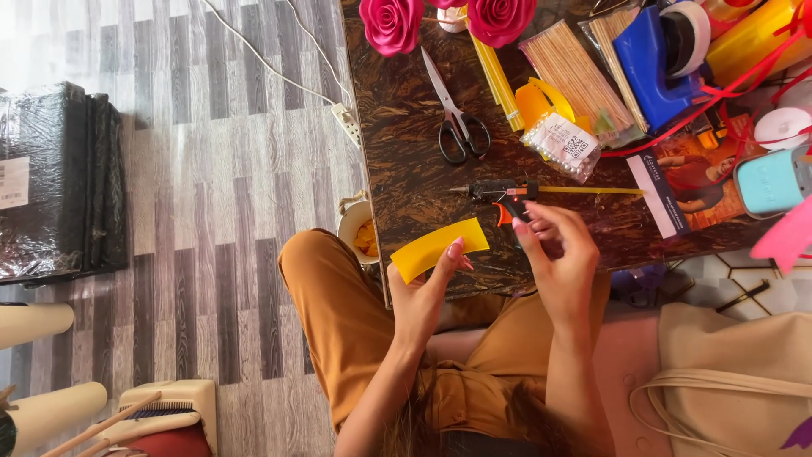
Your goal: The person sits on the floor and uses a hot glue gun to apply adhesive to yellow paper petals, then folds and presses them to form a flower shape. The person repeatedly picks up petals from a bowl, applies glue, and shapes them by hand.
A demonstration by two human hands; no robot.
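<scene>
Glossy dark wood-grain table (pixel 406 169), matt yellow paper strip (pixel 438 247), metal-bladed scissors (pixel 452 110), black plastic glue gun (pixel 499 195)

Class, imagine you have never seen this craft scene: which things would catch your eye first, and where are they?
Probably the yellow paper strip pinched in the left hand at the dark table's near edge. Beside it, the right hand touches the black glue gun lying on the table. At the far edge, two bright pink paper roses stand out, with black-handled scissors below them.

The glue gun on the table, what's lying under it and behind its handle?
The glue gun lies on the dark marbled table, with a yellow glue stick out its back. The right hand covers its handle's lower part, so anything there is hidden.
</scene>
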